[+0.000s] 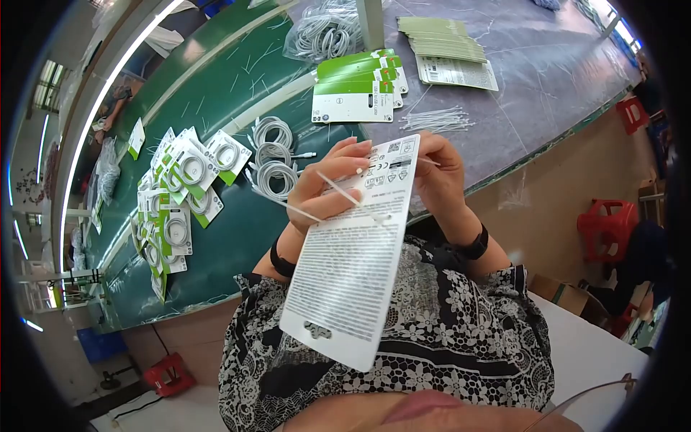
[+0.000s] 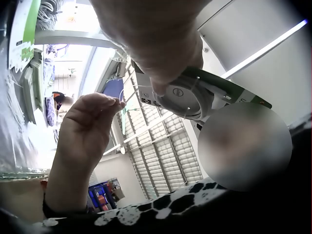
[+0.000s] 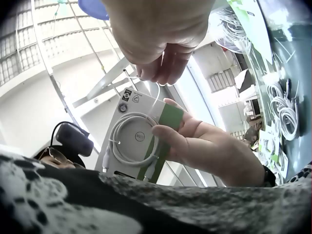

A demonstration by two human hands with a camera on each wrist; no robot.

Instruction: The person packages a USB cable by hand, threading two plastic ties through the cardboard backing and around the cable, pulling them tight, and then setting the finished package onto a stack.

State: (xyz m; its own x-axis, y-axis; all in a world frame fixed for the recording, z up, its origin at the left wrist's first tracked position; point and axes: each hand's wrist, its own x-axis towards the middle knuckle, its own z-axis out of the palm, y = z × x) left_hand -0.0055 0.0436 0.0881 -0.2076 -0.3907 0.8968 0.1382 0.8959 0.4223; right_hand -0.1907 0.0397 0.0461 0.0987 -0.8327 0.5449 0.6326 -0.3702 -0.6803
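Hands [image 1: 320,191]: card [image 1: 345,277] in left [image 3: 204,146], tie [image 3: 158,91] perhaps in right [image 1: 443,180]

head view: above the white-and-green cardboard card [image 1: 345,273], close, facing down and forward across its printed back.
left wrist view: below the card, near, facing up, catching its cable side aslant.
right wrist view: below the card, near, facing up at that side.
wrist views share: the round white cable coil [image 3: 115,134] on the card.
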